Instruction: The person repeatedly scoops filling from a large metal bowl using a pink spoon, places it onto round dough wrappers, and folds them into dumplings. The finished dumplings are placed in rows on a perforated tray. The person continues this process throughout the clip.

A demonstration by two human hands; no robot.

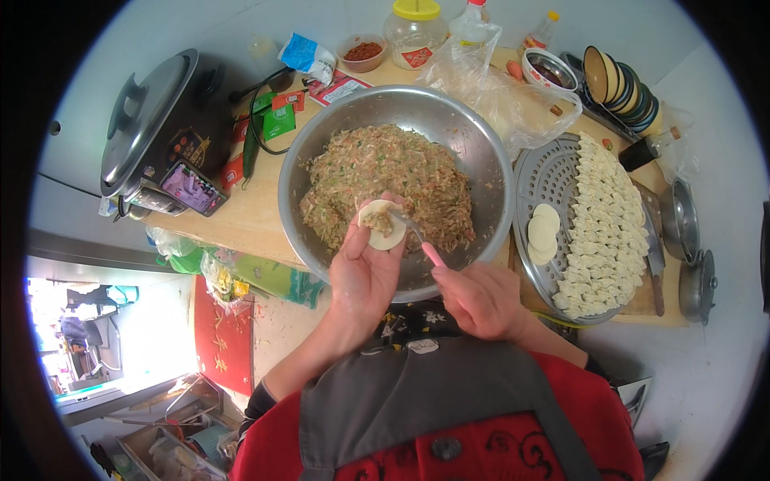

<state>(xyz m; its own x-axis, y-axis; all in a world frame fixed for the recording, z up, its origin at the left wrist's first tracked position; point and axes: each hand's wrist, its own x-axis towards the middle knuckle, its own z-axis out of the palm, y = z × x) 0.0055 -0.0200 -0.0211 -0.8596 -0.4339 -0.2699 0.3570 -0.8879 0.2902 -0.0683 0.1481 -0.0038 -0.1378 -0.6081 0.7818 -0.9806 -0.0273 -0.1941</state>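
Note:
A round dough wrapper (pixel 391 238) lies on the fingers of my left hand (pixel 363 273), with a small mound of filling on it. My right hand (pixel 478 296) grips the pink handle of a metal spoon (pixel 431 251), whose tip touches the filling on the wrapper. Both are over the near part of a large steel bowl (pixel 486 150) that holds a big heap of minced filling (pixel 385 165) with green and orange bits. To the right, a perforated steel steamer tray (pixel 544 165) carries rows of folded dumplings (pixel 604 240) and several flat wrappers (pixel 542 234).
A lidded dark pot (pixel 174 120) and a propped phone (pixel 194 187) stand at the left. A plastic bag (pixel 511 108), a jar (pixel 415 36) and a sauce bowl (pixel 548 71) lie behind. A knife (pixel 656 264) rests on a wooden board beyond the tray, near a dark bottle (pixel 643 153).

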